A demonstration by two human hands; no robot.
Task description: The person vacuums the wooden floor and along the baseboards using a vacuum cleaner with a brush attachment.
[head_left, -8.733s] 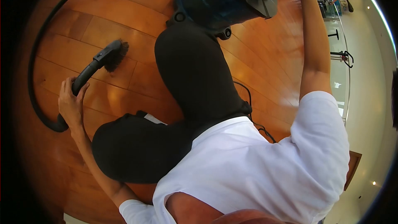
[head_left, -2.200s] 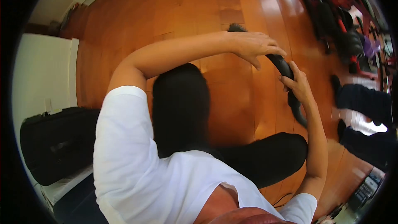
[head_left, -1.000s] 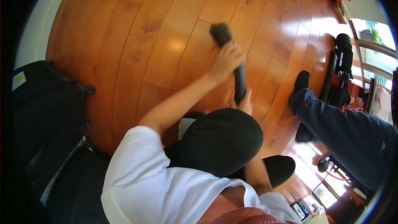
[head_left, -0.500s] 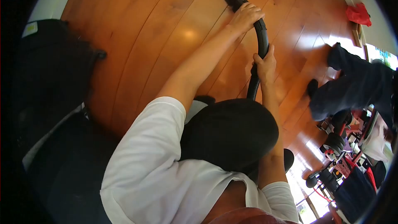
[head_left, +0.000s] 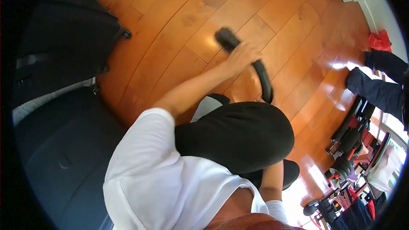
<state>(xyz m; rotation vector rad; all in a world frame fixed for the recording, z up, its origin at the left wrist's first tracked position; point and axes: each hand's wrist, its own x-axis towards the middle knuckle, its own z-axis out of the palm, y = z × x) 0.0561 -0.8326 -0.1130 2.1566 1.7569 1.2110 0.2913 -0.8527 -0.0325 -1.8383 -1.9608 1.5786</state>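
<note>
A black vacuum cleaner wand (head_left: 263, 79), curved and ending in a dark brush head (head_left: 226, 37), is held low over the wooden floor. My left hand (head_left: 243, 57) is closed around it just behind the brush, slightly smeared by motion. At the wand's lower end my right hand (head_left: 274, 97) is wrapped round the tube, mostly hidden behind my bent knee (head_left: 255, 132) in black trousers. The hose beyond that hand is out of sight. Whether the bristles touch the boards, I cannot tell.
Black suitcases (head_left: 68, 38) with small wheels stand at the left. To the right are another person's dark-trousered legs (head_left: 377, 89), a red cloth (head_left: 380, 41) by the wall, and a cluttered group of dumbbells (head_left: 341, 168) and other items. Glossy floorboards (head_left: 191, 17) stretch ahead.
The wand and both hands have come nearer my body, with the brush swinging slightly left. My right hand has dropped behind my knee. The other person's legs have shifted right in view.
</note>
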